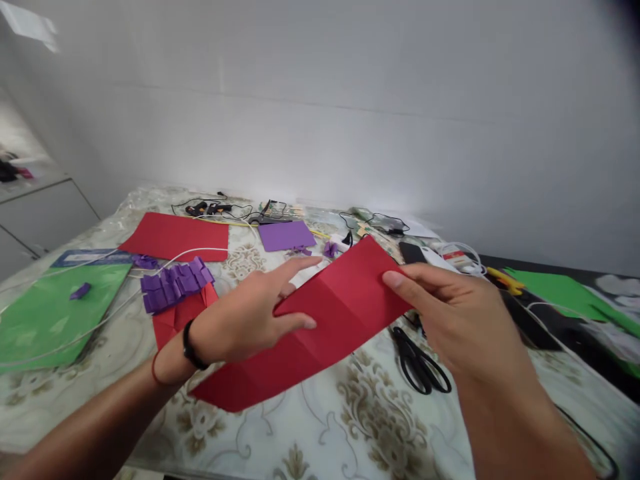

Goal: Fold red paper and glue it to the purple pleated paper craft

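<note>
A folded strip of red paper (325,320) hangs tilted above the table, its far end up to the right and a pointed end down to the left. My right hand (460,313) pinches its upper right end, thumb on the front face, other fingers behind. At the paper's upper left edge is my left hand (255,310), its index finger stretched out and its thumb spread apart across the front of the sheet. Behind my left wrist lie a pleated purple paper strip (176,285) and a folded red paper piece (183,315). Black-handled scissors (420,363) rest below my right hand.
A flat red sheet (180,237), a purple sheet (287,235) and a green sheet (65,313) lie on the patterned tablecloth (380,407). White cable (120,308) crosses the left side. A yellow-handled tool (505,280) and another green sheet (555,290) are at right.
</note>
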Demonstrator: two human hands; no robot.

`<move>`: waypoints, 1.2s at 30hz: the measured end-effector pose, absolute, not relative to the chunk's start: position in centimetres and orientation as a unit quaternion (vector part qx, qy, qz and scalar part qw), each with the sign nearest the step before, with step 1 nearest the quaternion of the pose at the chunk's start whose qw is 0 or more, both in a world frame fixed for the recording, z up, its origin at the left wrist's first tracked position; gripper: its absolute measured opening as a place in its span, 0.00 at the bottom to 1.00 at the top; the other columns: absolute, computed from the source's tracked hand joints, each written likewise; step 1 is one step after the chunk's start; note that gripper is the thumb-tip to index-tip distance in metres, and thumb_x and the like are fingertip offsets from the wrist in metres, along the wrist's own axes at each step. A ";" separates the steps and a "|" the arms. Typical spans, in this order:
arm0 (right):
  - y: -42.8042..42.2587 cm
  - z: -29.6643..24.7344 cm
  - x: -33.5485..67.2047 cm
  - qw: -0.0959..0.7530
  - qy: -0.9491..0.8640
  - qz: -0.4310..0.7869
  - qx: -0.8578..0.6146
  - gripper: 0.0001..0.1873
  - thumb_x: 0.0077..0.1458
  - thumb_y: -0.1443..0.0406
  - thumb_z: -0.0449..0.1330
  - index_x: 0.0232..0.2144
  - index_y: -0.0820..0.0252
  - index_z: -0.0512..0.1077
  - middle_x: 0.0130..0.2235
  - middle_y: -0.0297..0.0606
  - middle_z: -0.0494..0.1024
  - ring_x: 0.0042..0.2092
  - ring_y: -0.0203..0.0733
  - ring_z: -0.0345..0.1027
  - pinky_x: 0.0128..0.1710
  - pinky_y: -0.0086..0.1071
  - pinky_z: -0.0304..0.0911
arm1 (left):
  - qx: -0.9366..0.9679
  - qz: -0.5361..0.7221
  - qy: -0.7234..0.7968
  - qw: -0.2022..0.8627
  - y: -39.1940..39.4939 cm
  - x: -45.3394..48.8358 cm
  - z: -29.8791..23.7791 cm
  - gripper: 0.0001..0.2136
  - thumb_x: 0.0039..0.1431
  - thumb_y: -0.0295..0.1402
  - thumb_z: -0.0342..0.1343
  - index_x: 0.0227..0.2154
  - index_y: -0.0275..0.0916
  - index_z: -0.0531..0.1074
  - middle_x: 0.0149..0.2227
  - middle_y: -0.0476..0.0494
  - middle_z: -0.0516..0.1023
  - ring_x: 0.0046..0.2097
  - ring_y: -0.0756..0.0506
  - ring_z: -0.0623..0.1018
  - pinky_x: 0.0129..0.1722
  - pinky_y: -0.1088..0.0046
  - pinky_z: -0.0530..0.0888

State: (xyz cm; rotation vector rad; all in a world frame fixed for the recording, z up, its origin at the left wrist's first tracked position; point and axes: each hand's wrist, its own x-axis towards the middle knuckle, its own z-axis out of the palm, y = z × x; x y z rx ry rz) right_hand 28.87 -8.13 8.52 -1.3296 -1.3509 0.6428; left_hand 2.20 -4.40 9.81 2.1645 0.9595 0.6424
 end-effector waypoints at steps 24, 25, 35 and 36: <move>-15.0 -6.6 28.1 0.206 -0.635 0.278 -0.691 0.28 0.68 0.54 0.53 0.65 0.53 0.73 0.34 0.34 0.86 0.31 0.42 0.80 0.36 0.33 0.75 | 0.903 0.095 0.416 0.045 -7.2 -3.2 -6.7 0.17 0.71 0.24 0.52 0.60 0.39 0.70 0.49 0.38 0.79 0.46 0.39 0.82 0.49 0.56 0.81; -15.1 -6.6 28.3 0.206 -0.637 0.280 -0.689 0.26 0.68 0.54 0.54 0.63 0.51 0.76 0.39 0.36 0.88 0.35 0.43 0.82 0.37 0.33 0.76 | 0.901 0.112 0.416 0.052 -7.3 -3.4 -7.0 0.17 0.72 0.24 0.51 0.60 0.40 0.69 0.49 0.38 0.79 0.46 0.40 0.82 0.49 0.57 0.81; -16.1 -7.8 30.4 0.218 -0.667 0.271 -0.659 0.16 0.68 0.58 0.59 0.52 0.45 0.83 0.51 0.32 0.86 0.49 0.42 0.85 0.51 0.29 0.78 | 0.872 0.209 0.391 0.209 -6.6 -5.4 -7.2 0.18 0.70 0.19 0.47 0.53 0.44 0.75 0.46 0.45 0.79 0.46 0.47 0.81 0.46 0.73 0.80; -16.2 -7.8 30.5 0.207 -0.676 0.270 -0.653 0.16 0.68 0.59 0.60 0.53 0.45 0.83 0.52 0.32 0.86 0.49 0.42 0.84 0.51 0.29 0.78 | 0.871 0.213 0.394 0.203 -6.7 -5.4 -7.2 0.18 0.69 0.19 0.48 0.53 0.43 0.75 0.46 0.45 0.79 0.46 0.47 0.81 0.45 0.73 0.80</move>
